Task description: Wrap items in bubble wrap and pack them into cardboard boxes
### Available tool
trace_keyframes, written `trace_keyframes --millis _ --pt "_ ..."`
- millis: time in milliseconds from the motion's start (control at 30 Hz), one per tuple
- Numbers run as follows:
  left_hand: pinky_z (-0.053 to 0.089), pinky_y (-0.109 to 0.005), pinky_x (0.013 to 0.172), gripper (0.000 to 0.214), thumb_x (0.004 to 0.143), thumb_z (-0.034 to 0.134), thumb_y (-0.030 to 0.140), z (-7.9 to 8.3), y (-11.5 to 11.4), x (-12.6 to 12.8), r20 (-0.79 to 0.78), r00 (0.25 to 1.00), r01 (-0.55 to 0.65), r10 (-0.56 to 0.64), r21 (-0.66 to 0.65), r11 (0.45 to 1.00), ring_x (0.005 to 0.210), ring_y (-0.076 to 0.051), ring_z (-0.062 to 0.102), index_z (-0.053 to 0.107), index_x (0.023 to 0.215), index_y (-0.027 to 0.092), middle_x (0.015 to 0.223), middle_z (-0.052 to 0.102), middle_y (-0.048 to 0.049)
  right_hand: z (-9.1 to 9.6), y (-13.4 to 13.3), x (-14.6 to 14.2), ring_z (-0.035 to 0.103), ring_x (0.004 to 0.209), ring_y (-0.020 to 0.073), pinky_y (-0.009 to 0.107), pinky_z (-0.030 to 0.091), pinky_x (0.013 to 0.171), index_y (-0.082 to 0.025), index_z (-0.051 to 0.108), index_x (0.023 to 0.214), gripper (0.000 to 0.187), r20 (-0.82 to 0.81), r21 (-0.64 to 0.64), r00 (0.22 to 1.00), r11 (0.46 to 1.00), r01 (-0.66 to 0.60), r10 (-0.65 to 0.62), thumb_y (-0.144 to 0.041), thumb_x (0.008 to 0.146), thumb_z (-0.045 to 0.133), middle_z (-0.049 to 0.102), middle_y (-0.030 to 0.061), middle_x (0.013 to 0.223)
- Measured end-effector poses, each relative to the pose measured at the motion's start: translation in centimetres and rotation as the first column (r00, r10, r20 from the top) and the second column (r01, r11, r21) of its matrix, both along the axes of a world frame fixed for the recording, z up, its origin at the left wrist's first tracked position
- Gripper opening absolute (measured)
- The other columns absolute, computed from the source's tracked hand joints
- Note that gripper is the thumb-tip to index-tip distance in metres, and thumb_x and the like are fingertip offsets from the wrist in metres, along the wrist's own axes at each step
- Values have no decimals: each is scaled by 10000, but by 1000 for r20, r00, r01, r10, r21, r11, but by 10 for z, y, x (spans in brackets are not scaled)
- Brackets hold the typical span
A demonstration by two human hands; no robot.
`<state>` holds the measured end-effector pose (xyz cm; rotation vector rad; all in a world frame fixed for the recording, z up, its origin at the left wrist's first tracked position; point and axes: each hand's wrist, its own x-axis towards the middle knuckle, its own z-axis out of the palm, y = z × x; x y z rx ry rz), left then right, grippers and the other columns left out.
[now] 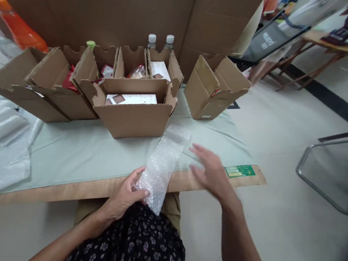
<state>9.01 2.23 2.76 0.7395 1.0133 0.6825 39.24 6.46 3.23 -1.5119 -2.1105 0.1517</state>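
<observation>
A long, flat bubble wrap sleeve (162, 162) slants over the near edge of the table. My left hand (127, 193) grips its lower left side, thumb on top and fingers beneath. Whether anything lies inside the sleeve I cannot tell. To the right, my right hand (209, 168) hovers apart from it with fingers spread, slightly blurred and holding nothing. Just beyond the sleeve's far end stands an open cardboard box (133, 120) with a white carton (137, 99) in it.
Several more open cardboard bins (51, 94) line the back left, some with red packets. Another cardboard bin (204, 104) stands at right. Bubble wrap (7, 163) lies at left, near an orange bottle (24, 28). A cardboard panel (111, 13) rises behind. A metal-framed chair (305, 159) is at right.
</observation>
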Motion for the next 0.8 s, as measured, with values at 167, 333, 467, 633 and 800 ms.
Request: trace_keyframes --millis 167,333,467,633,800 --pt "518 -258 629 858 732 885 399 7 1 2 79 996 -25 29 -52 998 787 -152 616 485 1457 178 1155 682 -105 -27 -91 -68 590 1355 299 498 529 1057 -249 430 1562 677 -165 -80 973 981 -179 164 -198 909 600 613 138 1487" --pt "565 -372 813 803 943 671 492 6 -3 -10 -39 991 -115 126 214 970 862 -211 693 286 1571 172 966 698 -58 -38 -75 -109 713 774 182 302 576 739 -226 689 1115 171 -559 -136 800 976 170 -217 -226 990 573 768 27 898" --pt "513 -468 1025 662 973 628 305 2 0 -16 -384 879 112 284 744 659 1090 -239 652 338 1566 254 1121 679 -68 -38 -48 -95 678 678 163 264 527 631 -193 666 1192 264 -556 -295 748 927 230 -363 -325 973 599 740 9 825" --pt "461 -562 1105 447 896 610 108 -9 26 7 -715 662 700 225 697 157 1369 -347 506 591 1329 217 1388 623 -142 -52 -37 -83 712 775 237 353 532 748 -154 621 1342 422 -239 -116 871 903 413 -429 -348 968 599 760 52 844" --pt "514 -530 1030 422 883 581 59 -25 43 19 -778 593 769 208 624 142 1220 -314 585 593 1289 171 1271 665 -148 -47 -59 -76 708 944 283 426 513 857 -152 582 1371 457 -122 183 915 898 401 -384 -381 980 639 765 125 1063"
